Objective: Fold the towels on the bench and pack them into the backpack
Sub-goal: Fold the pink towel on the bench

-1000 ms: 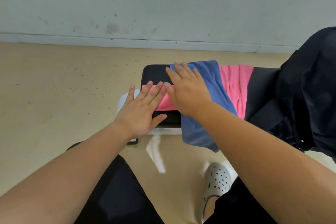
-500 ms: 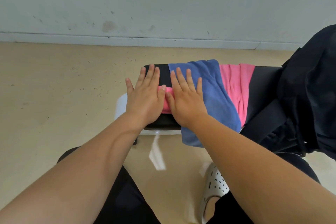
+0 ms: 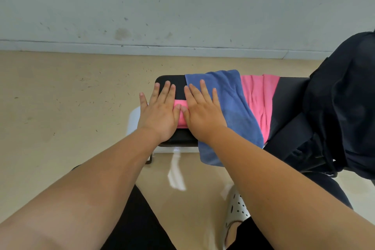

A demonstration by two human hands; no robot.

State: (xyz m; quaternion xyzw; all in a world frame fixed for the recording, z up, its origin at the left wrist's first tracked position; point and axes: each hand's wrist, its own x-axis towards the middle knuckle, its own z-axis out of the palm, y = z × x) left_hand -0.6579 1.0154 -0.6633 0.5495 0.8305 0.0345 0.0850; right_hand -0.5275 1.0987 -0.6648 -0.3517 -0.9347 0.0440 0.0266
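On bench [image 3: 176,84], pressing folded towel [image 3: 181,122] under left hand [image 3: 160,115] and right hand [image 3: 203,116], side by side, fingers straight, holding nothing. Right fingers overlapping blue towel [image 3: 233,107]; beside that, pink towel [image 3: 257,97], then backpack [image 3: 341,107].

I saw a pale grey wall [image 3: 182,6] with small marks and one darker stain [image 3: 121,33], and a baseboard [image 3: 142,49] along its foot. The beige floor [image 3: 60,107] carried many tiny dark specks. Lower down were a white clog [image 3: 236,209] with holes and black trousers [image 3: 138,225].
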